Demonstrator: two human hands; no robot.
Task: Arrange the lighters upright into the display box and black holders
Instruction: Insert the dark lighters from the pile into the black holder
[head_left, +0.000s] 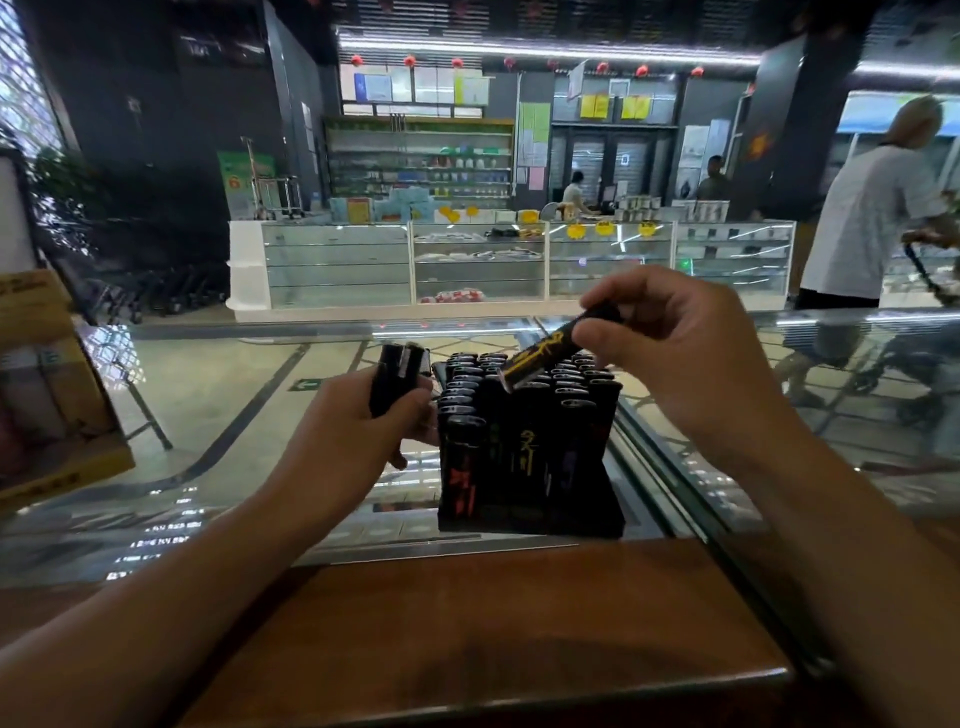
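Lighter (545, 353): black, slim, yellow characters.

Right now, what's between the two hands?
Head view: the black holder packed with upright lighters sits between the left hand and the right hand.

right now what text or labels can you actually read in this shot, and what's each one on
None reads clearly.
Yellow characters on the black lighter held by the right hand: too blurred.
Red and yellow markings on the upright black lighters in the black holder: blurred.
Print on the yellow cardboard box: illegible.
Distant shop posters: too small.
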